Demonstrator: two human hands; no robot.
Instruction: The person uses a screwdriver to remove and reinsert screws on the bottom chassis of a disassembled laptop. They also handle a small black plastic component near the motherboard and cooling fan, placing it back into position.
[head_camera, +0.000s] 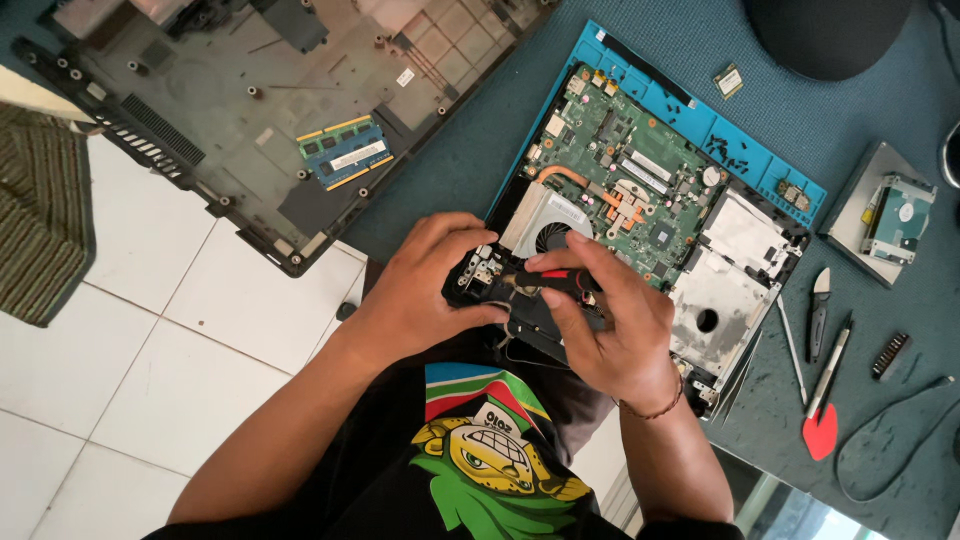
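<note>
At the far left corner of the teal tabletop (840, 120) lies a dark laptop bottom cover (250, 110). A small blue memory stick (343, 151) with a white label rests on it.

Next comes the left hand (425, 285). Its grip is closed around the black corner of the open laptop (480, 285), holding it steady. The right hand (605, 325) is just beside it, touching the same corner. Its grip pinches a screwdriver with a red and black handle (560, 279). The handle's long way runs left to right, with the tip toward the left hand. The green circuit board (625, 175) sits on a blue mat (700, 115).

Near the right edge lie a silver disk drive (897, 218), tweezers (828, 365) and a red pick (820, 432).
</note>
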